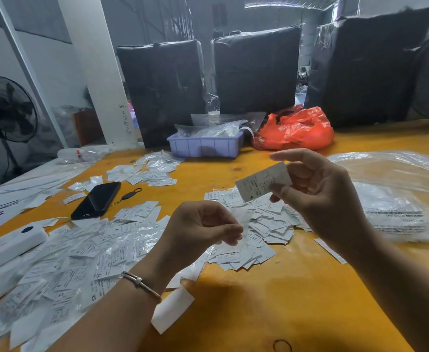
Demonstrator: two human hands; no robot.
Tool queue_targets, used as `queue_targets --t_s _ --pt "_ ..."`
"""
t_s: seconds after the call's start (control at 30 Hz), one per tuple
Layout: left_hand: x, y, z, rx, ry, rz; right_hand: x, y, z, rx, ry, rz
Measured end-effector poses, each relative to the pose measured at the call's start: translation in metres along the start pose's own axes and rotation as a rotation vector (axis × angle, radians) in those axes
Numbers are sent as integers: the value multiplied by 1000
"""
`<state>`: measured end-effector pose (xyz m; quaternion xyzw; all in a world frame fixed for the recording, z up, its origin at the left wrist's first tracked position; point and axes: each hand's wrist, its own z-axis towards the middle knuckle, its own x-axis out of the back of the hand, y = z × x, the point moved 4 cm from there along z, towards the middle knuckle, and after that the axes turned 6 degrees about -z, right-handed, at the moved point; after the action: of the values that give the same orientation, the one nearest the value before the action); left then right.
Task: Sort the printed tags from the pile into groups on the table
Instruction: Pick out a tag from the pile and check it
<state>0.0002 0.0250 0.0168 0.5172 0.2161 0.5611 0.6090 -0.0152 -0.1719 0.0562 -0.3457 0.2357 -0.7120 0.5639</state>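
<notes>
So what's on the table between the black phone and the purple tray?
In the head view, loose printed tags lie scattered between the phone and the tray.

A single wide-angle camera worn on the person's head looks forward and down across the yellow table (271, 288), close enough that both forearms enter from the bottom edge. The left hand (203, 224) and right hand (317, 189) sit near the centre of the frame, just over the scattered printed tags (63, 262). Beyond them the view reaches the table's far edge, where a purple tray (205, 146) and black wrapped bales (256, 69) stand, and a fan (7, 107) shows at far left. Straight lines bow toward the edges. No second view shares the scene.
</notes>
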Motion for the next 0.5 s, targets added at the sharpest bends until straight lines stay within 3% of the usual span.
queue_targets --t_s 0.5 --pt "-1 1 0 -28 -2 0 -5 -9 -4 70 37 -193"
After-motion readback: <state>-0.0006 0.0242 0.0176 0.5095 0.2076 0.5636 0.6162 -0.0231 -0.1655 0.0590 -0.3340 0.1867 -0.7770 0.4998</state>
